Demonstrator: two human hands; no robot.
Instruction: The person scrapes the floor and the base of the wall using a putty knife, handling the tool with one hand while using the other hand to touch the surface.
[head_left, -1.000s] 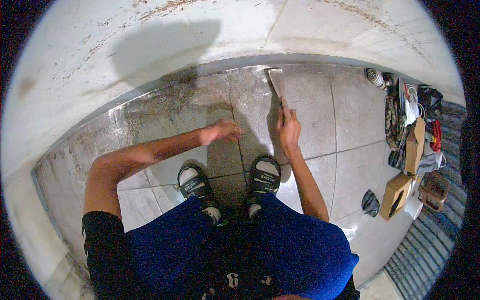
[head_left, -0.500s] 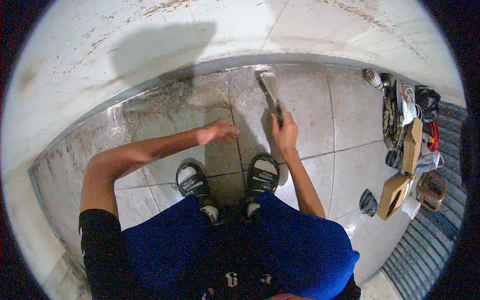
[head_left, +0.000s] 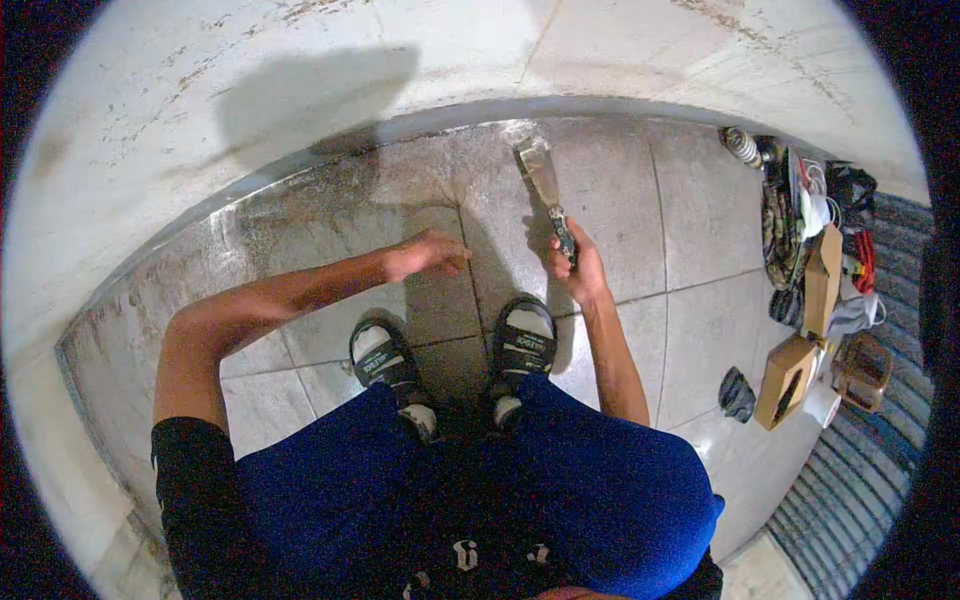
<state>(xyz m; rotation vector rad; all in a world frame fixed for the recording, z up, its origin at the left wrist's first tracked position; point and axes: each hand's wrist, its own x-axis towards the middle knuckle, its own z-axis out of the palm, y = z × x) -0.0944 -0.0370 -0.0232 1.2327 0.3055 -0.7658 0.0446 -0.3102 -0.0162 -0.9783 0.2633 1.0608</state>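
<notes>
My right hand (head_left: 580,265) is wrapped round the dark handle of a putty knife (head_left: 541,178). Its wide metal blade points away from me, the tip close over the tiles near the foot of the wall. Nothing is in my left hand (head_left: 428,254), which hangs over the floor left of the knife with its fingers loosely apart. Grey floor tiles (head_left: 610,190) lie beneath both hands, with dark stains and whitish patches along the wall side. My sandalled feet (head_left: 524,340) stand just behind my hands.
A pale wall (head_left: 620,50) with brown scuffs curves across the front. To the right lie an open cardboard box (head_left: 785,382), a black crumpled item (head_left: 737,395), a clear plastic container (head_left: 862,372), a coiled white hose (head_left: 741,147) and red items (head_left: 863,260), beside a ribbed shutter (head_left: 850,470).
My right hand has turned the putty knife so more of its blade face and handle show, and has shifted slightly right and toward me. My left hand has drifted slightly left and up.
</notes>
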